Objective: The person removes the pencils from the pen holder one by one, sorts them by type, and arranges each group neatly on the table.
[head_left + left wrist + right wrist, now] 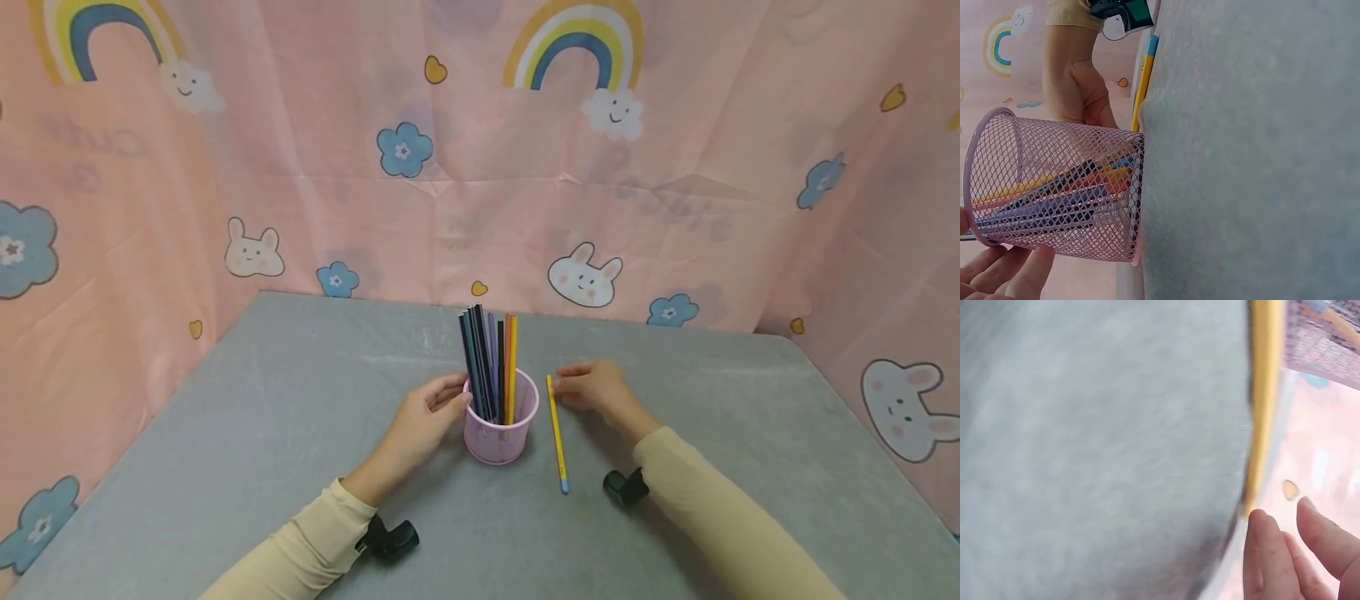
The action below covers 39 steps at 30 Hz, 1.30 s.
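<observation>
A pink mesh pencil cup [497, 442] stands upright on the grey table, holding several pencils [487, 367] in dark, purple, orange and yellow. My left hand [420, 425] holds the cup by its left side, the thumb near the rim and the other fingers along the mesh, as the left wrist view [1013, 275] also has it. To the right of the cup lies a yellow pencil [557, 433] with a light blue end toward me. My right hand [596, 390] is beside its far end. In the right wrist view, its fingertips are right at the pencil's tip, with the thumb held apart.
The grey table [300, 450] reaches back to a pink cloth backdrop [480, 217] printed with rainbows, rabbits and flowers. Black wrist cameras [393, 540] hang under both forearms, the right one [624, 487] close to the yellow pencil's blue end.
</observation>
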{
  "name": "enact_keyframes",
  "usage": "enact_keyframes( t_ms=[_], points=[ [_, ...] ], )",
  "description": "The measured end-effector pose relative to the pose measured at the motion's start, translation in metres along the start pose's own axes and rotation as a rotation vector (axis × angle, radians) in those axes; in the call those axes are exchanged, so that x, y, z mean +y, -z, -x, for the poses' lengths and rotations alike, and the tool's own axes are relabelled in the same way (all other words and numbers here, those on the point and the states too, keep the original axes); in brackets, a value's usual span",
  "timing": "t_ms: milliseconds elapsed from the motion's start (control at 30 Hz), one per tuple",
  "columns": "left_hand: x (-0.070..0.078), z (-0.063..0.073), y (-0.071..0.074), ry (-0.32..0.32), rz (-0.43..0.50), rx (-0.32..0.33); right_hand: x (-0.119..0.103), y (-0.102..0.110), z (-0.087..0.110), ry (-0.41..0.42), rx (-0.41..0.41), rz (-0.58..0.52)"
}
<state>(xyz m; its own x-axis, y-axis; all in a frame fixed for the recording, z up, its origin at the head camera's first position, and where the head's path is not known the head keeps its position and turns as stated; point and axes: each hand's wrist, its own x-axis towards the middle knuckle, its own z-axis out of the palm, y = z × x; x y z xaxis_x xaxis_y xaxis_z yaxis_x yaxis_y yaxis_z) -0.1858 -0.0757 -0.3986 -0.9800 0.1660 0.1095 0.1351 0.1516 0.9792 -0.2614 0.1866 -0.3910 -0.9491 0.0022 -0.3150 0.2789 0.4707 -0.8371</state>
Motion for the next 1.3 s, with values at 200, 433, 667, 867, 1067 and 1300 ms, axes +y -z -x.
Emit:
enact_keyframes(
  t_ms=[200,433,667,867,1067,1300],
  points=[
    [0.000,0.001,0.000,0.005,0.006,0.008,-0.007,0.004,0.009,0.063,0.006,-0.118],
    [0.000,0.004,0.001,0.028,0.009,0.029,-0.015,-0.001,0.017,0.126,0.011,-0.201],
    [0.002,0.002,0.001,0.017,0.014,0.024,-0.028,-0.004,0.028,0.230,-0.018,-0.280],
    [0.000,0.000,-0.001,0.018,0.020,0.015,-0.039,-0.010,0.037,0.248,-0.011,-0.248],
    [-0.001,-0.001,-0.001,0.016,0.021,0.011,-0.044,-0.017,0.039,0.267,-0.029,-0.294],
    [-0.001,0.000,-0.002,0.027,0.013,-0.002,-0.044,-0.021,0.038,0.303,-0.028,-0.312]
  ],
)
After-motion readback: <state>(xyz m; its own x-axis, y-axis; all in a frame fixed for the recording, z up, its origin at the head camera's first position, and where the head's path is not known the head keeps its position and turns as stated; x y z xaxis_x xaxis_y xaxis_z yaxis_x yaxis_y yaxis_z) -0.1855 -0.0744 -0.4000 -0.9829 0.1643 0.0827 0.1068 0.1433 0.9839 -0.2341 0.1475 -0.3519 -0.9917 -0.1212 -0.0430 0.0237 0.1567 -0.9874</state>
